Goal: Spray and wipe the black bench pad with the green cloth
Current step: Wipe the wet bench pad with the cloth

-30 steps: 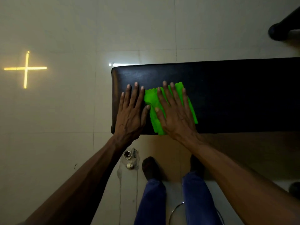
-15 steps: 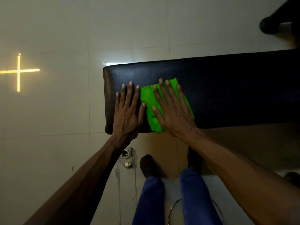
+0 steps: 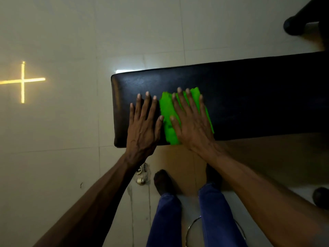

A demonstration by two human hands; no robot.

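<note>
A yellow cross of light (image 3: 23,80) lies on the pale tiled floor (image 3: 53,131) at far left, well apart from the work. Next comes the left end of the black bench pad (image 3: 258,97), the counter for this job, running off to the right edge. The left hand (image 3: 143,125) lies flat on the pad near that end, fingers straight and holding nothing, probably to brace the body while leaning over. Just beside it, thumbs nearly meeting, the right hand (image 3: 191,122) presses flat on the green cloth (image 3: 168,118), fingers spread so the cloth stays wide against the pad; the cloth hangs slightly past the near edge. No spray bottle is visible, so wiping seems to be the step in hand, with most of the pad stretching rightward
</note>
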